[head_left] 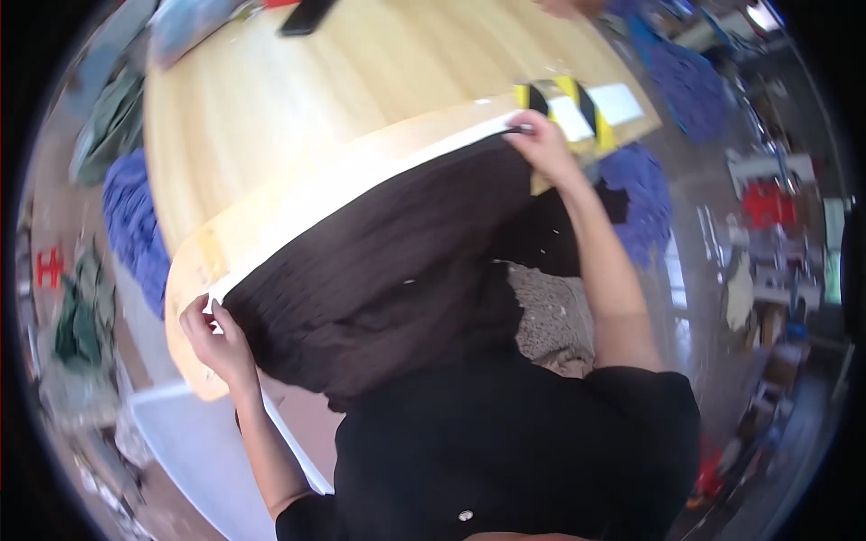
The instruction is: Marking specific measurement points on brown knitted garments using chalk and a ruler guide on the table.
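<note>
A dark brown cloth [388,243] stretches across in front of me, its far edge drawn along a white strip [343,194] on the wooden board. My right hand [546,153] pinches the cloth's far right corner between thumb and fingers. At the other end, my left hand [219,347] has its fingers closed at the near left corner, where cloth and white strip meet. The cloth's lower part hangs toward my body in loose folds. Yellow-and-black striped tape [586,108] lies on the board just beyond my right hand.
The light wooden table [271,99] extends away from me, with a black flat object [308,16] at its far edge. Purple cloth bundles [135,221] hang at its sides. A white bin [194,451] stands at lower left. Another person's hand [570,7] shows at the top.
</note>
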Motion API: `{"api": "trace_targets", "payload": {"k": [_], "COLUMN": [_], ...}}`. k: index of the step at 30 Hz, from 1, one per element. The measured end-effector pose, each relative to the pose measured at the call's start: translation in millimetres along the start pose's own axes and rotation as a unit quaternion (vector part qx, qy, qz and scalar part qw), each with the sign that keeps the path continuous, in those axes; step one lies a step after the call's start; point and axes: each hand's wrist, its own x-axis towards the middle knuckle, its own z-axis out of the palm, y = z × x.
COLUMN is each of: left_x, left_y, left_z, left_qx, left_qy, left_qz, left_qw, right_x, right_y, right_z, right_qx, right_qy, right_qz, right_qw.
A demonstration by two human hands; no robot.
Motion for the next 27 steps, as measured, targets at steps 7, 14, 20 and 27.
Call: {"api": "trace_targets", "payload": {"k": [7,14,20,27], "left_x": [-24,-53,-56,-61], "left_y": [234,273,284,290], "left_z": [107,192,188,194], "left_qx": [-0.244,-0.078,-0.048,-0.047], "left_qy": [-0.227,-0.238,-0.245,-0.242], "left_qz": [0.393,0.455,0.449,0.455], "left_qw": [0.857,0.855,0.858,0.855], "right_x": [-15,-7,-11,-12], "right_y": [-20,-1,-4,0], "right_z": [-15,-26,-33,-30], "right_qx": [-0.158,0.288,0.329,0.333], "right_qy": [0.061,0.071,0.121,0.114], "right_qz": [-0.015,0.067,0.067,0.065], "right_qw": [0.986,0.953,0.934,0.934]}}
